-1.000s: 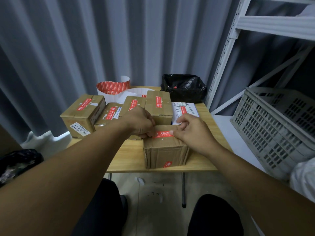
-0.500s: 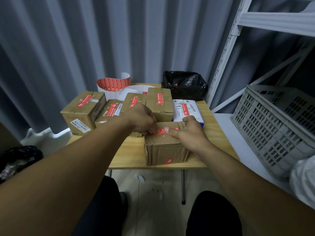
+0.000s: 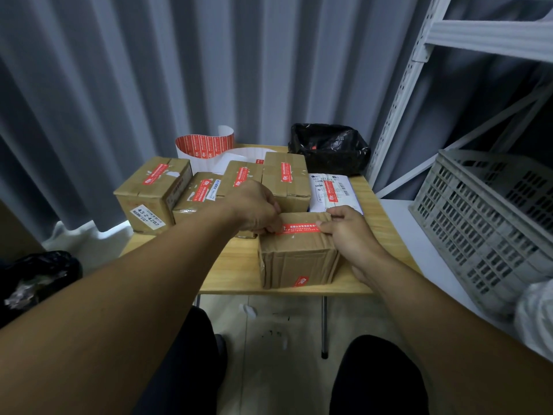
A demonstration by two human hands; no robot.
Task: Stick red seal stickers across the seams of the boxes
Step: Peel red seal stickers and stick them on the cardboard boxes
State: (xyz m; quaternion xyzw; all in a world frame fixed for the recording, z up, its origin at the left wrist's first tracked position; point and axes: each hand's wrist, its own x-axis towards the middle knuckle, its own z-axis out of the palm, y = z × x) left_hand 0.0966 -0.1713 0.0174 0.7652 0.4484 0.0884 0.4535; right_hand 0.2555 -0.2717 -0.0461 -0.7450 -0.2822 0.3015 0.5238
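Brown cardboard box (image 3: 299,262) carries a red sticker (image 3: 300,229) on top.

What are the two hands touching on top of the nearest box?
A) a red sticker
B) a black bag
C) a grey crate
A: the left hand and the right hand touch the two ends of the red sticker, which lies flat across the top of the nearest box.
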